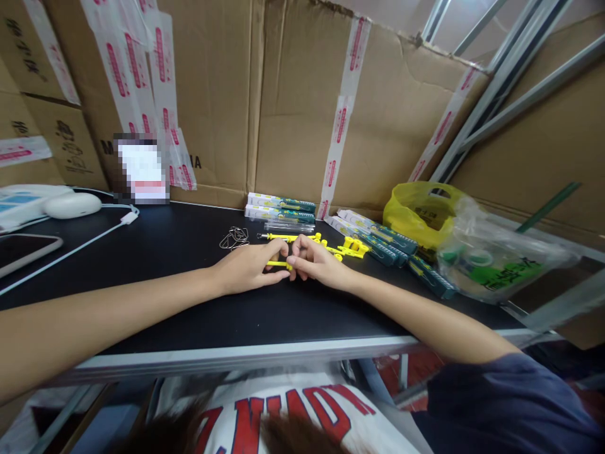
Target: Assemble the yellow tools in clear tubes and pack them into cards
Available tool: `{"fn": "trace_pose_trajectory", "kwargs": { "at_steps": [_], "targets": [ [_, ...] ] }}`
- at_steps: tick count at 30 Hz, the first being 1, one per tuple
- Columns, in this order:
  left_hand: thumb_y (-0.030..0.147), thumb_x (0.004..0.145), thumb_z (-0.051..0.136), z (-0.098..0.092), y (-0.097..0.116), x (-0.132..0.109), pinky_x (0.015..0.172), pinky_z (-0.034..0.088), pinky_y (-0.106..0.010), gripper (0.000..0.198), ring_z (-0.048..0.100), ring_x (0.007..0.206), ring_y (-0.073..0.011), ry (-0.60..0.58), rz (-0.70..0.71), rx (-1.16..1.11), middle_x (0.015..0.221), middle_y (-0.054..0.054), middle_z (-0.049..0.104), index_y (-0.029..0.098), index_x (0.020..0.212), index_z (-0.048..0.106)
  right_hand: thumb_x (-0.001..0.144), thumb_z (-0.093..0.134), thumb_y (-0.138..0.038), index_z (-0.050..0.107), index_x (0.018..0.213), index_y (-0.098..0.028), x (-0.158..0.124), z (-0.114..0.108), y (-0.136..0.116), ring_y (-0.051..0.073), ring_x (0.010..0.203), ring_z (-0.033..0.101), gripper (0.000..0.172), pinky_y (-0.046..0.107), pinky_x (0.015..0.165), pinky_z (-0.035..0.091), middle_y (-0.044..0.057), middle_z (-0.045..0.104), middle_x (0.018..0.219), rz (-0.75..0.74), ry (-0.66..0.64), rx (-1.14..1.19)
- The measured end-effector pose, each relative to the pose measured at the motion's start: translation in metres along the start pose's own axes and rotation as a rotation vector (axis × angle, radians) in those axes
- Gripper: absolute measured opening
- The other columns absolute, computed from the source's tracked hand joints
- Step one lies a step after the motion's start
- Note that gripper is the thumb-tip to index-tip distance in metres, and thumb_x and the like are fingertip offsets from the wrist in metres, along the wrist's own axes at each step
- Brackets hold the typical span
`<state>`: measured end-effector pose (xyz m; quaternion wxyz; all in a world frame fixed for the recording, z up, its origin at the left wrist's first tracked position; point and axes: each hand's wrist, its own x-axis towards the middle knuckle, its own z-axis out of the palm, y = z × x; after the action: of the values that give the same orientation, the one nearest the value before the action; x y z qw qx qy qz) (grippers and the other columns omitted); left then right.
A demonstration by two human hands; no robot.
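Both my hands meet over the black table (293, 321), holding a thin yellow plastic stick (275, 263) between them. My left hand (253, 265) curls around its left part, thumb stretched along below. At the stick's right end, the fingers of my right hand (316, 261) pinch together and cover that tip. Just behind my hands lie more yellow plastic parts: a long yellow piece (283, 238) with a metal tip, and a cluster of yellow pieces (354, 247) to the right. A small tangle of metal wire rings (234, 238) rests beyond my left hand.
Slim printed boxes (281, 208) and clear tubes (288, 227) lie at the back, with more printed boxes (378, 236) to the right. A yellow plastic bag (420, 211) and a clear bag (496, 258) stand far right. A phone (26, 251) and white cable (70, 252) are left.
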<state>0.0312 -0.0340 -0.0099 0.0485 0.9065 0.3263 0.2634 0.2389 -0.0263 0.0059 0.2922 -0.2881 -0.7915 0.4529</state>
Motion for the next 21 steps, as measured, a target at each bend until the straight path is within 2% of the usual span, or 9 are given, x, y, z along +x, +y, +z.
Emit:
{"fn": "trace_pose_trajectory", "kwargs": {
  "at_steps": [4,8,12,17,21],
  "targets": [
    [0.045,0.088,0.052,-0.001,0.003,0.001,0.056,0.040,-0.024,0.028,0.058,0.059,-0.0149,-0.012,-0.034,-0.035,0.073,0.003,0.057,0.022,0.102,0.046,0.086,0.058,-0.052,0.042,0.081,-0.020,0.000,0.005,0.001,0.007,0.051,0.050,0.036,0.019,0.049,0.039,-0.002,0.062,0.065,-0.019,-0.027,0.021],
    [0.033,0.089,0.048,-0.001,-0.001,0.001,0.057,0.040,-0.024,0.019,0.055,0.058,-0.0141,0.009,-0.052,-0.100,0.068,0.005,0.053,0.022,0.104,0.044,0.086,0.058,-0.050,0.046,0.091,-0.019,0.000,0.001,0.001,0.007,0.052,0.049,0.034,0.019,0.049,0.038,-0.003,0.062,0.066,-0.022,-0.043,0.008],
    [0.025,0.085,0.047,-0.001,-0.007,0.002,0.063,0.043,-0.027,0.018,0.058,0.065,-0.0153,0.035,-0.043,-0.087,0.080,0.001,0.059,0.021,0.102,0.045,0.086,0.059,-0.048,0.046,0.093,-0.019,0.001,-0.002,0.005,0.007,0.052,0.048,0.033,0.020,0.051,0.039,-0.003,0.061,0.066,-0.038,-0.043,-0.007],
    [0.014,0.079,0.043,-0.002,-0.009,0.003,0.079,0.046,-0.030,0.026,0.061,0.088,-0.0192,-0.003,0.010,-0.011,0.103,-0.005,0.063,0.020,0.102,0.052,0.083,0.065,-0.043,0.048,0.086,-0.018,0.003,-0.004,0.014,0.008,0.052,0.050,0.031,0.019,0.048,0.037,-0.003,0.060,0.062,-0.014,0.050,-0.070],
    [0.019,0.083,0.047,0.000,-0.007,0.003,0.081,0.044,-0.032,0.021,0.059,0.093,-0.0210,-0.013,0.033,0.016,0.100,-0.005,0.064,0.020,0.102,0.055,0.077,0.071,-0.039,0.050,0.079,-0.017,0.003,-0.003,0.017,0.007,0.051,0.050,0.030,0.019,0.051,0.038,-0.004,0.056,0.061,-0.030,0.099,-0.086]
  ]
}}
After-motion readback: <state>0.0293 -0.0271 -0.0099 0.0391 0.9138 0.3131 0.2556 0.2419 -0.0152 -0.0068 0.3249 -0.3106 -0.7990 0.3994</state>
